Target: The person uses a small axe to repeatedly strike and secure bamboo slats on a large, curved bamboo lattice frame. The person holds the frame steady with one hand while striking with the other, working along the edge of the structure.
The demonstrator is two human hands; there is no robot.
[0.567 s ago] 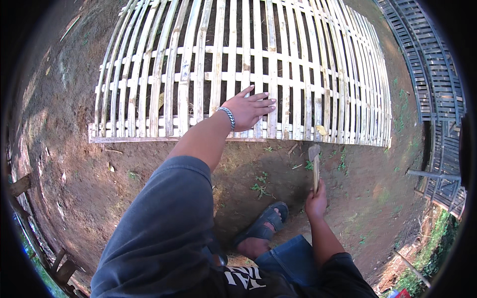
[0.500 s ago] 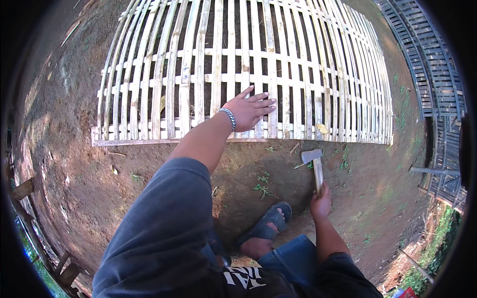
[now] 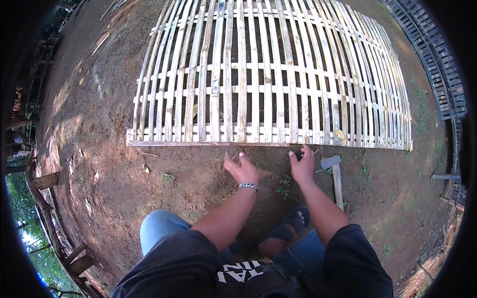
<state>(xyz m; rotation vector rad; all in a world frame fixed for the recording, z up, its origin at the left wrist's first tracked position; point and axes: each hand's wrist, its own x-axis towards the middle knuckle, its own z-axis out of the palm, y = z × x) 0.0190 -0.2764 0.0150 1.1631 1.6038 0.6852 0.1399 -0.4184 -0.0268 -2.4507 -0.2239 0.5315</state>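
Observation:
A slatted panel of split bamboo (image 3: 228, 89) lies on the ground in front of me, its pale strips crossed by several thinner ones. My left hand (image 3: 242, 170), with a chain bracelet at the wrist, hovers just short of the panel's near edge, fingers apart and holding nothing. Beside it my right hand (image 3: 303, 168) is open too, fingers bent and spread. Its fingertips reach the near edge strip; whether they touch it I cannot tell. To the right of that hand a hatchet (image 3: 337, 181) with a wooden handle rests on the soil, partly behind my forearm.
Brown soil (image 3: 109, 119) with small weeds surrounds the panel. A yellow leaf (image 3: 340, 134) lies on the slats. Dark slatted fencing (image 3: 432, 59) runs along the right. Rough wooden rails (image 3: 47, 198) stand at the left. My sandaled foot (image 3: 293, 223) is below my right forearm.
My left hand has come off the slats and back toward me. My right hand has let go of the hatchet, now on the ground, and moved up to the panel's edge.

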